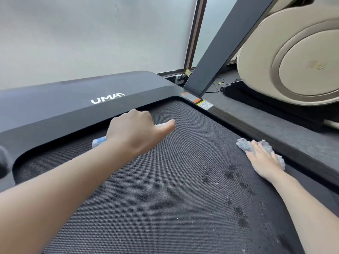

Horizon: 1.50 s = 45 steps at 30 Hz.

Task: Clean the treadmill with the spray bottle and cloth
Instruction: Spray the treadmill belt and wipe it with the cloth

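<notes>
The cloth (pixel 245 146) is pressed flat under the straight-fingered right hand (pixel 264 160); wet spots (pixel 229 174) on the treadmill (pixel 146 198) are seen just wrist-side of that hand. The spray bottle (pixel 99 141) is gripped by the farther left hand (pixel 135 131).

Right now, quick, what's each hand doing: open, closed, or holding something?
Left hand: closed around the pale blue-and-white plastic spray bottle.
Right hand: open, pressing flat on the grey fluffy cloth on the black treadmill belt.
</notes>
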Each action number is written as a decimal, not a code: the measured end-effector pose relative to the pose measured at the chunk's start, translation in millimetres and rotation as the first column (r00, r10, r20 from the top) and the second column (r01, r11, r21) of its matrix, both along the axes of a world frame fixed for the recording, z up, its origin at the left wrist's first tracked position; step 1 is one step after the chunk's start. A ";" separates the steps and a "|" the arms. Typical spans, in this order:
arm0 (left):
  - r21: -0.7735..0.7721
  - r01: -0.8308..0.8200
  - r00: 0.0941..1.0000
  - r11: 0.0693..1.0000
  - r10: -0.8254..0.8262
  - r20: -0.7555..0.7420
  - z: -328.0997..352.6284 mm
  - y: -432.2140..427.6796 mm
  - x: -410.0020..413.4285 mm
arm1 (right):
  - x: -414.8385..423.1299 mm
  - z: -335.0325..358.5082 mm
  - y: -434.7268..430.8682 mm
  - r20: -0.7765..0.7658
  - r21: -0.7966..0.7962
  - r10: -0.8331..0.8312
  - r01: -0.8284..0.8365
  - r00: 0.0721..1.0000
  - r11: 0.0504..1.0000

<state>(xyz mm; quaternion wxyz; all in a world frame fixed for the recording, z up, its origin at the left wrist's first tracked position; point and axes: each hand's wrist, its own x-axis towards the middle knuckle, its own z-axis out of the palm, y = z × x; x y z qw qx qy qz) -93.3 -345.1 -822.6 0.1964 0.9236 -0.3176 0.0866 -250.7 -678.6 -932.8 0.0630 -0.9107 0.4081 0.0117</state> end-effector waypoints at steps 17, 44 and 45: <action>-0.017 -0.097 0.993 0.995 0.098 0.067 5.6 -6.3 18.2 | 18.6 10.9 26.2 0.084 0.103 -0.024 0.016 0.996 0.995; 0.006 -0.153 0.985 0.988 0.152 0.083 28.1 108.2 9.1 | 128.8 14.1 266.3 0.152 -0.027 0.705 -0.710 0.693 0.704; 0.002 -0.149 0.986 0.989 0.148 0.082 29.9 106.2 8.2 | 117.6 11.7 301.3 0.158 -0.047 0.807 -0.812 0.569 0.582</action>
